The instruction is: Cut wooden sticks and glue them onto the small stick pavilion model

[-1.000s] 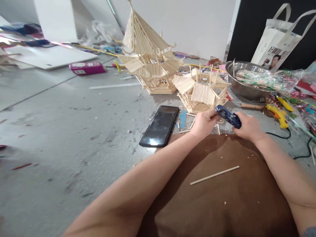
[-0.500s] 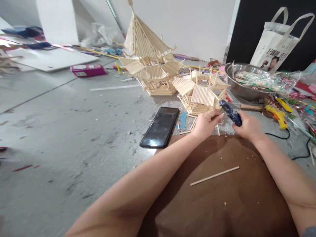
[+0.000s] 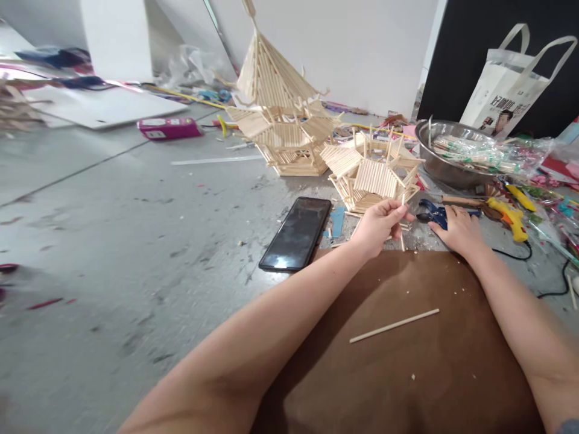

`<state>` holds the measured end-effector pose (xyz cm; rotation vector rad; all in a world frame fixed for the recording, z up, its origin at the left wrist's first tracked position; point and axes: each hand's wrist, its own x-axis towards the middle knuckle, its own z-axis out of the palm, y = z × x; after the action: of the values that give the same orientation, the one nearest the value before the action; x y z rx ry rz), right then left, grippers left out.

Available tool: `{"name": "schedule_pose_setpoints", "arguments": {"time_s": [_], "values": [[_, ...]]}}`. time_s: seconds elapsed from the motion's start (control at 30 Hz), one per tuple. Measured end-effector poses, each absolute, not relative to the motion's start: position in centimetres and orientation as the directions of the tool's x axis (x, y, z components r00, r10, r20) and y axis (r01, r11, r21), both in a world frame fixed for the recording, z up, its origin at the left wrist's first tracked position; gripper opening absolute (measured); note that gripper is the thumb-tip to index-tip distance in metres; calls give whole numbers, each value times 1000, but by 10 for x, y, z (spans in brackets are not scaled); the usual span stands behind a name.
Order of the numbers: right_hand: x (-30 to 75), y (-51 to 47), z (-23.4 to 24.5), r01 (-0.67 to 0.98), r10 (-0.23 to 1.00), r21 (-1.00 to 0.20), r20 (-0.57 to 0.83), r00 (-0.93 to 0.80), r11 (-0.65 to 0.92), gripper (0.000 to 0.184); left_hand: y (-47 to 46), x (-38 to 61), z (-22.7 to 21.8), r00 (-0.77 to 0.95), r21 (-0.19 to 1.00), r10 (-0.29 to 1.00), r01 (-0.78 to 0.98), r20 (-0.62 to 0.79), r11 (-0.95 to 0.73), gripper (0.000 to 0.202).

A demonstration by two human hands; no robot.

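Pinched between the thumb and fingers of my left hand (image 3: pixel 384 224) is a short wooden stick (image 3: pixel 403 199), standing roughly upright. My right hand (image 3: pixel 460 229) is over a pair of blue pliers (image 3: pixel 432 214) lying on the floor, thumb and fingers around the handles; the jaws point left. Just beyond my left hand is a small open-topped pavilion model (image 3: pixel 373 176) built of wooden sticks. Cut stick pieces (image 3: pixel 402 241) lie on the floor around my left hand. A longer wooden stick (image 3: pixel 394 326) rests on the brown cloth (image 3: pixel 362 386) in front of me.
Left of my hands lies a black phone (image 3: pixel 296 234). Behind stands a taller stick pagoda (image 3: pixel 289 135). To the right are a yellow glue gun (image 3: pixel 509 218) with its cord, a metal bowl (image 3: pixel 429 163) of bundled sticks and a white tote bag (image 3: pixel 495 84).
My right hand has lowered the blue pliers to the floor, turning them sideways and away from my left hand. My left hand has turned, and its short stick now shows upright.
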<state>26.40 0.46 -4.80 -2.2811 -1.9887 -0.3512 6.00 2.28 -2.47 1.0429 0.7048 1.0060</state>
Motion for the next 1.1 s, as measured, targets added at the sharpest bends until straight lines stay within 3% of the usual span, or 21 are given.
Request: {"name": "schedule_pose_setpoints", "arguments": {"time_s": [0.1, 0.2, 0.3, 0.4, 0.57, 0.73, 1.1], "values": [[258, 2, -37, 996, 916, -91, 400, 18, 20, 46, 24, 60, -24, 385, 915, 919, -334, -87, 226, 16], [242, 1, -20, 895, 886, -402, 464, 16, 194, 33, 24, 60, -24, 372, 919, 923, -319, -103, 231, 20], [221, 6, -8, 644, 945, -743, 315, 91, 185, 28, 26, 60, -25, 352, 929, 934, -319, -67, 187, 23], [203, 15, -4, 385, 983, -920, 129, 129, 70, 29, 28, 60, -27, 339, 932, 940, -326, -45, 162, 23], [183, 25, 2, 133, 994, -989, -48, 100, -62, 33, 31, 60, -27, 351, 937, 936, -315, -34, 152, 25], [174, 28, 7, 43, 986, -991, -123, 115, -129, 27, 32, 59, -24, 366, 924, 930, -340, -41, 175, 20], [171, 35, 6, 151, 980, -988, 18, 198, -12, 33, 33, 59, -26, 356, 886, 933, -411, -59, 213, 18]]}}
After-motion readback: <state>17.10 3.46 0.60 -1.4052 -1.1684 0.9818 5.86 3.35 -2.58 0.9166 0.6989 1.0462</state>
